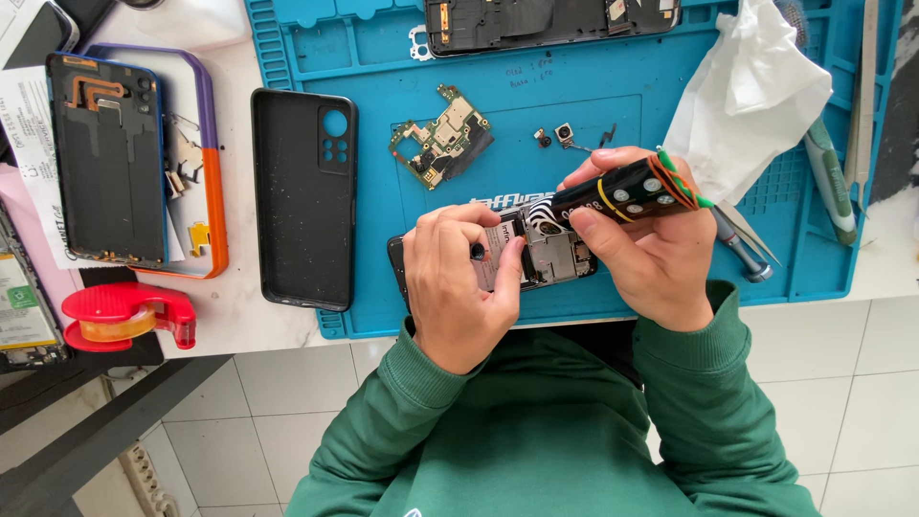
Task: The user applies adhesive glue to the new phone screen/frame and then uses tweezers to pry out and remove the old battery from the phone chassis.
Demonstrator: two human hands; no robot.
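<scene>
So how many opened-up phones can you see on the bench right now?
3: one under the left hand and right hand, the held phone; one top phone on the blue mat; one left phone. Others may be hidden.

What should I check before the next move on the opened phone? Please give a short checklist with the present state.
1. Left hand steadies the opened phone: ok.
2. Right hand grips the black tool firmly: ok.
3. Tool tip seated on the right spot: cannot tell, hidden by fingers.
4. Phone lies fully on the blue mat: ok.
5. Circuit board and small loose parts lie apart from the hands: ok.
</scene>
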